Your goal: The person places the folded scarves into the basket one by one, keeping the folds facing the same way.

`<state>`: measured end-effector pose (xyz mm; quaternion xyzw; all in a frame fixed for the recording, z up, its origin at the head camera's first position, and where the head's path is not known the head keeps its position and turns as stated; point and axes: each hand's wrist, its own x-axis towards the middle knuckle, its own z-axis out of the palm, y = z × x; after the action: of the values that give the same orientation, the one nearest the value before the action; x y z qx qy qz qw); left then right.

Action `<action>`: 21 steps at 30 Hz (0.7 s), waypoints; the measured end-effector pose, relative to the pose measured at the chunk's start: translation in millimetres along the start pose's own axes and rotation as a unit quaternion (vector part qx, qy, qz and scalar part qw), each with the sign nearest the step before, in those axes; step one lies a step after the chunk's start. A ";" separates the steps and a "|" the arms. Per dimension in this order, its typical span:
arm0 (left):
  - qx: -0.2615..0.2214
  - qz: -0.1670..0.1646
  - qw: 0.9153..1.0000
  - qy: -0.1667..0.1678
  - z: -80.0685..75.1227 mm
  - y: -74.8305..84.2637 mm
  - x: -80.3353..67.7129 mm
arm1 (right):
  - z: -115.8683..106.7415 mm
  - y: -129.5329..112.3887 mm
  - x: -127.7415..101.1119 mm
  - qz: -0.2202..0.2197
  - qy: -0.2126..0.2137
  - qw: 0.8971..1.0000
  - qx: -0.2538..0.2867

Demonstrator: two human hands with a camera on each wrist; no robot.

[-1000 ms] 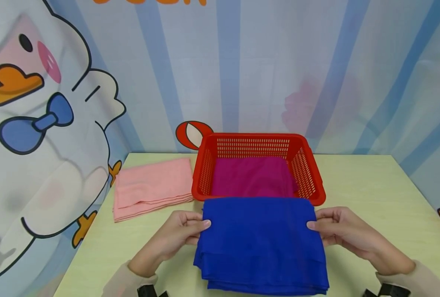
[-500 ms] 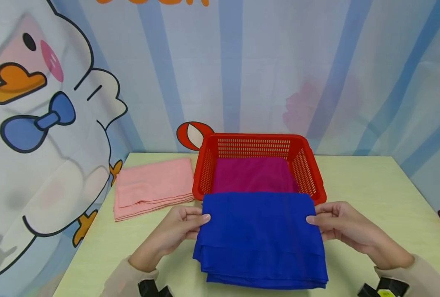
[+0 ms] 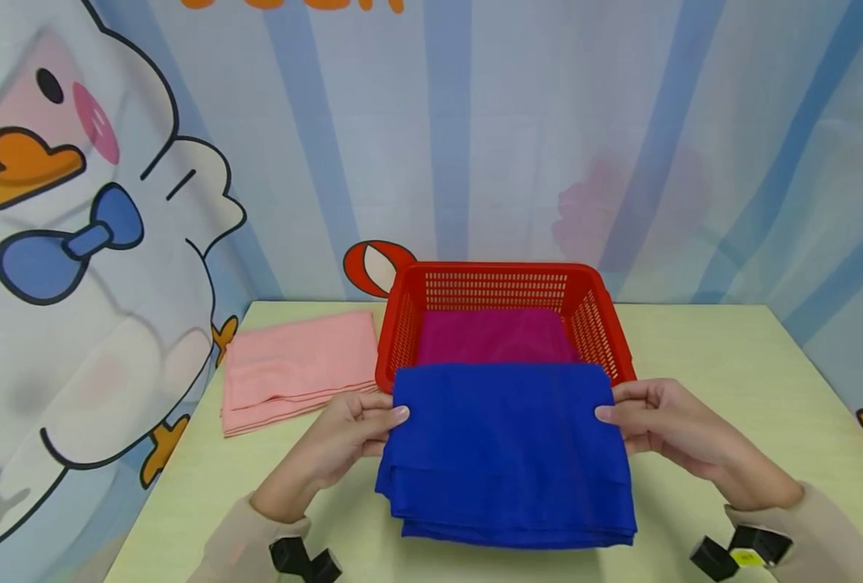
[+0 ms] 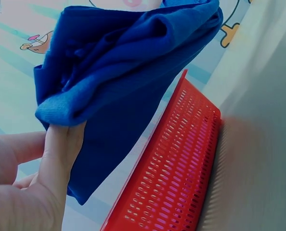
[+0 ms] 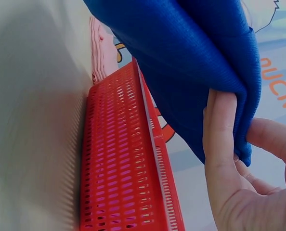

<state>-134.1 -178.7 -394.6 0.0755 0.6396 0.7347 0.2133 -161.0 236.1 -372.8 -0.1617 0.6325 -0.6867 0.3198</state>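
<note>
**Blue folded cloth held at basket's near rim**

Pale yellow-green worktop [image 3: 723, 364], backed by a striped blue-and-white curtain [image 3: 475, 129] printed with a cartoon duck. A red slotted basket [image 3: 616, 340] stands at centre rear, with a magenta cloth [image 3: 495, 335] lying inside it. A folded pink cloth [image 3: 296, 368] lies on the worktop just left of the basket.

The blue cloth [image 3: 504, 449], folded in several layers, is held up off the worktop; its far edge overlaps the basket's near rim. The left hand [image 3: 344, 441] pinches the cloth's left edge, thumb on top and fingers [image 4: 61, 144] beneath. The right hand [image 3: 665, 429] pinches the right edge in the same way, fingers [image 5: 220, 130] pressed against the fold. Both forearms reach in from the near edge, in beige sleeves.
</note>
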 end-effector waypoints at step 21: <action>0.016 0.037 0.999 0.013 -6.5 13.4 11.3 | 0.0 -16.3 15.4 0.002 0.032 0.999 -0.016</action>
<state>-149.6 -181.2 -384.5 0.0928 0.6507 0.7328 0.1760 -176.2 226.1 -359.8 -0.1432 0.6538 -0.6808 0.2977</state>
